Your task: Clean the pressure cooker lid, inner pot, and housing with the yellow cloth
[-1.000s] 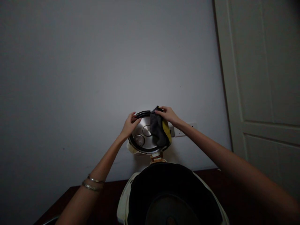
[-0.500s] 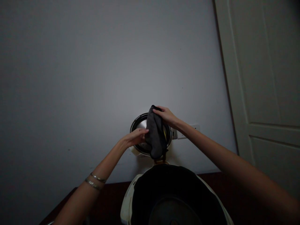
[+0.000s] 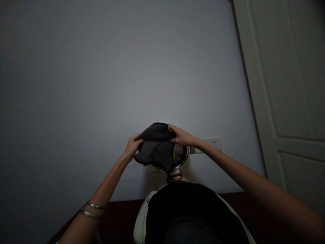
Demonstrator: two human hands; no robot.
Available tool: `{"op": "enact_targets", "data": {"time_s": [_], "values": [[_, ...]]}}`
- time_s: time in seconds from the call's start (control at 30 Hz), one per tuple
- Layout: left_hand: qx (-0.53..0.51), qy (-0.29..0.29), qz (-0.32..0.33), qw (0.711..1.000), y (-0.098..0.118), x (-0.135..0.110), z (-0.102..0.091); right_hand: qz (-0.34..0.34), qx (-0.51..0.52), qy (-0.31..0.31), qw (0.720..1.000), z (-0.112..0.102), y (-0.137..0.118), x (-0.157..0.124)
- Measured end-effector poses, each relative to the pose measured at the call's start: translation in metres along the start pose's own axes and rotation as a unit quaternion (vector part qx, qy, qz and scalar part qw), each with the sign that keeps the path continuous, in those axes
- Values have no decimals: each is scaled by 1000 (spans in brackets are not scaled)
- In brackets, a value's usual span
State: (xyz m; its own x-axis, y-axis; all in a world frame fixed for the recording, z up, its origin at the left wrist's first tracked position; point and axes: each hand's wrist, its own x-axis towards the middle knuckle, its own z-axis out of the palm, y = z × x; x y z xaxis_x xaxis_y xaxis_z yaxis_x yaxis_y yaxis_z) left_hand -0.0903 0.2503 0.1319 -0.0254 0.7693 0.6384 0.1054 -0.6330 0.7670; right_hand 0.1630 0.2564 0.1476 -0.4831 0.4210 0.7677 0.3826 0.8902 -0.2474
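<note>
A dark grey cloth (image 3: 156, 154) with a black edge and a bit of yellow trim is stretched between my two hands. My left hand (image 3: 132, 146) pinches its left side, and my right hand (image 3: 181, 136) grips its upper right corner. Behind the cloth is the round lid (image 3: 187, 156) of an open cooker, mostly covered; only its right and lower rim show. Below the lid, joined by a hinge (image 3: 176, 175), sits the white cooker body (image 3: 140, 220) with a dark, wide pot (image 3: 162, 203) inside.
A pale wall (image 3: 114, 84) rises right behind the lid. A white wall socket (image 3: 213, 143) is to the right, close to my right forearm. The cooker stands on a dark red surface (image 3: 122, 217). A white panelled door (image 3: 286, 84) fills the right side.
The cloth has gone from hanging narrow and folded to spread wide across the lid. My left hand has moved left with its edge; my right hand has shifted slightly down.
</note>
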Motion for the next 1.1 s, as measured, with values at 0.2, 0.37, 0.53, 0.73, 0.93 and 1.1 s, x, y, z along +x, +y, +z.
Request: {"op": "enact_targets", "data": {"time_s": [0.2,0.37,0.53,0.73,0.93,1.1], "values": [[73,-154,-58,984,17,-6,-44,-77,12,-26,997,-10,-6,-3],[-64,-262,-114,956,29,-24,-33,-105,-22,-51,993,-5,-18,1],[-44,-302,-145,941,15,-32,9,-213,-121,-75,966,3,-32,3],[97,-262,-84,956,17,-28,27,-178,-239,-124,946,5,-33,-15],[181,-21,-44,982,45,-5,1,-12,-68,-12,998,-22,7,-83],[230,47,41,971,51,16,6,265,92,274,920,-7,83,-185]]}}
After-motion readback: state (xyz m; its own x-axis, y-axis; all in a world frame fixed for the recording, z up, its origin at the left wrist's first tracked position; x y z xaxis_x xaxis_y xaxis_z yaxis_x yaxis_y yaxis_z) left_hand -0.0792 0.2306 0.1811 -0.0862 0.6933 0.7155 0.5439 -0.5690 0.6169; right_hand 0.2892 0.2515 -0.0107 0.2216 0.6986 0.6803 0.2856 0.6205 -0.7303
